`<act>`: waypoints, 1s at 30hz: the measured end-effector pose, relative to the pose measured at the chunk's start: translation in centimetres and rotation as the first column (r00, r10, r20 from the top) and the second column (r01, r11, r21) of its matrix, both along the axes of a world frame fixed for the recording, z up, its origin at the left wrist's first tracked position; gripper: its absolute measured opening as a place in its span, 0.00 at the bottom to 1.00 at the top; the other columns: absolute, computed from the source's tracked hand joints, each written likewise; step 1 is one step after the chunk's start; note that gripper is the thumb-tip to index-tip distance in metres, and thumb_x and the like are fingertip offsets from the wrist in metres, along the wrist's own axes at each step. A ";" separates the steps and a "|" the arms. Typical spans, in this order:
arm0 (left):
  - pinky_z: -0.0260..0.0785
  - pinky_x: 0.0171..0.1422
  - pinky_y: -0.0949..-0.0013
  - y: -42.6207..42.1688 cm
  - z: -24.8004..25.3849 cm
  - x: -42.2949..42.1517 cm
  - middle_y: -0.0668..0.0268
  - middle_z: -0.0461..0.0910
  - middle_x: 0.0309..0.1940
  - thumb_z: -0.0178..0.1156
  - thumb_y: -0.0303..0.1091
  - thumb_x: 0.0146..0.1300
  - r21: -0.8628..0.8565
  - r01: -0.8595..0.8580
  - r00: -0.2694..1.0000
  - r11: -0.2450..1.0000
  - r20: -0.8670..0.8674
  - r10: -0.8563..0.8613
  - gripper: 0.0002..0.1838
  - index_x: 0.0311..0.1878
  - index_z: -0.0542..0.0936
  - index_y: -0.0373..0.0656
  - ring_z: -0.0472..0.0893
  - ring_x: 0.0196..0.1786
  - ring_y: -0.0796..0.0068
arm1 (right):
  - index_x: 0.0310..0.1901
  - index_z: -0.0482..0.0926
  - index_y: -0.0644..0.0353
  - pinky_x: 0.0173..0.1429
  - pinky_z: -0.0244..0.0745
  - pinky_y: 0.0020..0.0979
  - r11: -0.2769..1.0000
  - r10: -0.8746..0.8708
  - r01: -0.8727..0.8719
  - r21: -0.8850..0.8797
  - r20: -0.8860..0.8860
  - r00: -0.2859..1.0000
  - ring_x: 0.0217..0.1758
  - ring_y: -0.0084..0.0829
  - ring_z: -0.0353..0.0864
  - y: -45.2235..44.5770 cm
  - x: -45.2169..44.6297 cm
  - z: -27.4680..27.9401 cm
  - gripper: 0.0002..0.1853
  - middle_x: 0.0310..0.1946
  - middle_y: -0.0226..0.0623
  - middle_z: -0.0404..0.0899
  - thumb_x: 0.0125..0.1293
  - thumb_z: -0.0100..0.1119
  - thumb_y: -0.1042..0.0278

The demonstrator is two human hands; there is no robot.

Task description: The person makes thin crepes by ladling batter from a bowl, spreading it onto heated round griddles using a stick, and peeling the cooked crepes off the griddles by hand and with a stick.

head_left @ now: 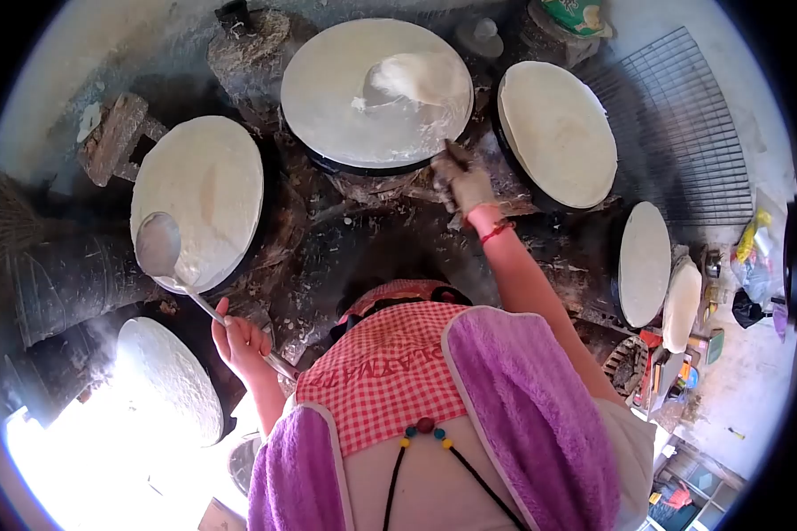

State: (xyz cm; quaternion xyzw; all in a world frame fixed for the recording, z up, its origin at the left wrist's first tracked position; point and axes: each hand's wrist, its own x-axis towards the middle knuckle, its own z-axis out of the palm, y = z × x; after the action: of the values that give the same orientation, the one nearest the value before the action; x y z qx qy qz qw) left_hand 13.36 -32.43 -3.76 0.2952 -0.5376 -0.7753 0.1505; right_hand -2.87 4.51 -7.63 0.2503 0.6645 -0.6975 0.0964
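My left hand (241,343) is closed around the handle of a metal ladle (158,243). The ladle's bowl hangs over the left edge of a round griddle covered by a thin pale flatbread (205,190). At the front rim of the large middle griddle is my right hand (463,183), its fingers apart and slightly blurred, with a red cord at the wrist. A thin pale batter sheet (336,102) covers that griddle. On it lies a whitish, blurred lump (416,80), apart from my hand. Whether my fingertips touch the rim I cannot tell.
To the right, more griddles carry a flatbread (558,133) and a smaller one (645,264). Steam rises by the lower-left flatbread (170,380). A wire rack (686,128) leans at the back right wall. Wooden blocks (119,137) stand at the back left.
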 end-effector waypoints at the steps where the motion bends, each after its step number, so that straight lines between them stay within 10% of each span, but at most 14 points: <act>1: 0.46 0.13 0.79 0.3 0.3 0.0 0.75 0.57 0.18 0.44 0.33 0.74 0.002 -0.004 1.000 1.000 -0.004 0.004 0.17 0.63 0.67 0.40 0.53 0.14 0.87 | 0.59 0.75 0.52 0.20 0.65 0.22 1.000 0.004 -0.004 0.002 -0.004 1.000 0.22 0.16 0.72 -0.6 0.4 1.1 0.20 0.30 0.28 0.81 0.66 0.61 0.66; 3: 0.48 0.13 0.79 1.2 1.3 -0.1 0.74 0.58 0.18 0.43 0.32 0.75 0.023 0.046 0.999 0.999 -0.020 -0.046 0.17 0.63 0.67 0.39 0.54 0.13 0.87 | 0.60 0.75 0.51 0.20 0.66 0.23 0.981 0.177 -0.171 -0.089 0.072 0.982 0.21 0.17 0.73 -1.0 1.1 2.7 0.21 0.29 0.28 0.81 0.65 0.61 0.62; 6: 0.52 0.12 0.79 3.2 2.8 -1.0 0.72 0.61 0.19 0.41 0.32 0.75 0.019 0.127 0.992 0.992 -0.020 -0.127 0.18 0.63 0.66 0.37 0.59 0.13 0.86 | 0.61 0.74 0.60 0.53 0.73 0.24 0.966 0.193 -0.190 0.176 0.003 0.981 0.47 0.22 0.79 4.7 0.3 1.4 0.24 0.47 0.34 0.82 0.63 0.63 0.67; 9: 0.57 0.13 0.78 6.4 4.2 -4.1 0.69 0.66 0.22 0.44 0.30 0.73 0.023 0.277 0.959 0.961 0.052 -0.278 0.17 0.62 0.68 0.37 0.63 0.14 0.85 | 0.62 0.73 0.62 0.53 0.72 0.22 0.969 0.002 0.024 0.247 -0.108 0.994 0.47 0.22 0.79 6.6 -3.3 1.8 0.25 0.47 0.34 0.81 0.64 0.62 0.64; 13: 0.56 0.17 0.77 10.9 4.1 -10.2 0.70 0.67 0.24 0.48 0.31 0.72 0.143 0.410 0.896 0.901 0.123 -0.427 0.15 0.58 0.70 0.36 0.62 0.17 0.85 | 0.62 0.74 0.53 0.41 0.72 0.23 0.847 0.468 -0.429 0.314 -0.057 0.882 0.36 0.18 0.77 6.1 -7.1 -2.1 0.23 0.29 0.28 0.81 0.66 0.60 0.62; 17: 0.54 0.18 0.78 13.8 3.8 -12.8 0.70 0.66 0.24 0.49 0.31 0.72 0.358 0.407 0.890 0.840 0.050 -0.452 0.15 0.57 0.70 0.35 0.61 0.18 0.85 | 0.64 0.72 0.54 0.42 0.72 0.25 0.666 0.626 -0.606 0.435 0.117 0.771 0.36 0.19 0.75 7.0 -1.1 5.2 0.26 0.40 0.31 0.82 0.64 0.62 0.61; 22: 0.56 0.21 0.75 19.0 3.4 -12.1 0.69 0.65 0.24 0.53 0.29 0.67 0.604 0.281 0.941 0.746 -0.021 -0.337 0.10 0.48 0.70 0.35 0.62 0.19 0.82 | 0.61 0.73 0.62 0.39 0.73 0.23 0.857 0.479 -0.447 0.257 -0.079 0.874 0.37 0.22 0.78 12.9 3.6 -0.4 0.27 0.42 0.35 0.81 0.63 0.64 0.60; 24: 0.59 0.24 0.73 22.4 3.5 -12.5 0.68 0.65 0.24 0.53 0.29 0.66 0.641 0.208 0.968 0.739 -0.029 -0.247 0.06 0.41 0.69 0.37 0.64 0.20 0.78 | 0.59 0.74 0.64 0.39 0.74 0.22 0.971 0.025 -0.064 -0.232 -0.166 0.986 0.37 0.24 0.79 10.3 2.5 -3.0 0.27 0.43 0.36 0.81 0.62 0.65 0.59; 26: 0.62 0.27 0.72 25.0 3.6 -12.9 0.68 0.65 0.23 0.52 0.29 0.68 0.659 0.190 0.976 0.727 -0.045 -0.215 0.06 0.39 0.68 0.38 0.65 0.22 0.77 | 0.58 0.74 0.62 0.35 0.74 0.21 0.926 0.355 -0.348 -0.149 0.021 0.935 0.33 0.24 0.80 7.1 0.9 -3.1 0.21 0.38 0.34 0.82 0.65 0.59 0.63; 29: 0.65 0.30 0.70 25.6 4.0 -13.6 0.69 0.64 0.21 0.48 0.33 0.71 0.622 0.264 0.948 0.737 -0.027 -0.317 0.08 0.38 0.68 0.37 0.67 0.23 0.76 | 0.56 0.74 0.61 0.29 0.72 0.20 0.809 0.479 -0.519 -0.276 -0.202 0.854 0.28 0.22 0.79 5.4 0.1 -6.9 0.18 0.32 0.32 0.81 0.67 0.57 0.67; 30: 0.65 0.28 0.71 24.5 2.3 -14.3 0.69 0.63 0.21 0.46 0.33 0.72 0.796 0.244 0.961 0.554 -0.121 -0.250 0.09 0.40 0.68 0.36 0.67 0.23 0.77 | 0.55 0.74 0.61 0.27 0.71 0.19 0.766 0.495 -0.560 -0.314 -0.268 0.827 0.27 0.22 0.78 6.0 0.2 -6.5 0.17 0.31 0.32 0.81 0.67 0.57 0.67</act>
State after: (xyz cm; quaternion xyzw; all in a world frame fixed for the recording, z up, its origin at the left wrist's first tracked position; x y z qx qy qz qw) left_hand -0.97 -7.92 -1.49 0.2553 -0.1661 -0.9460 -0.1108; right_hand -2.68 10.48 -14.18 -0.0308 0.5658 -0.7754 0.2788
